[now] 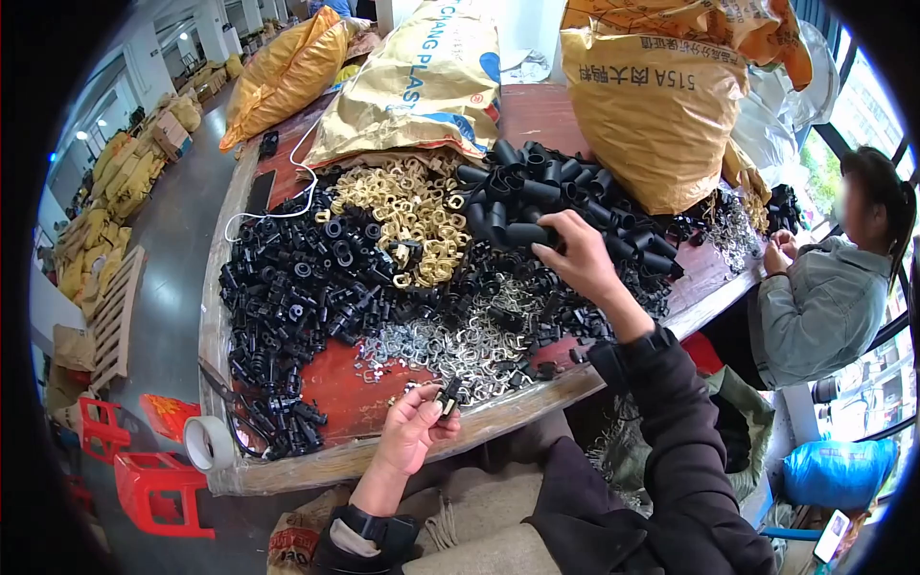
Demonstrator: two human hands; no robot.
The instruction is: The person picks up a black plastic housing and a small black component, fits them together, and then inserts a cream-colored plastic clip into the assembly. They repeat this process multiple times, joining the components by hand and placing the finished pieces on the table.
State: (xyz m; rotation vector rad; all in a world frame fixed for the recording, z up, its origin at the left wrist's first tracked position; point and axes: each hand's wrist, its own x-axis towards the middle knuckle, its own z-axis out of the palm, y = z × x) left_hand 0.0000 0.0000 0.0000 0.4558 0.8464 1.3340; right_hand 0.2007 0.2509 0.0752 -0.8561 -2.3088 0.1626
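Note:
My left hand [419, 428], near the table's front edge, pinches a small black plastic fitting [449, 392] that has a brass-coloured part on it. Farther in, my right hand [578, 251] reaches to the pile of black elbow pipes [546, 175]. Its thumb and fingers close on the end of one black elbow pipe [523, 234]. Left of that pile lie brass-coloured nuts [422, 216]. Small black fittings [297, 278] are heaped on the left, and silvery metal clips [479, 335] are spread between my hands.
The red table [331, 383] has a wooden rim. Big sacks [661, 115] stand at its far side, with a white cord [309, 192] near them. Scissors [222, 385] and a tape roll [203, 444] are at the left corner. A co-worker [834, 278] sits at the right. Red stools [158, 489] stand left.

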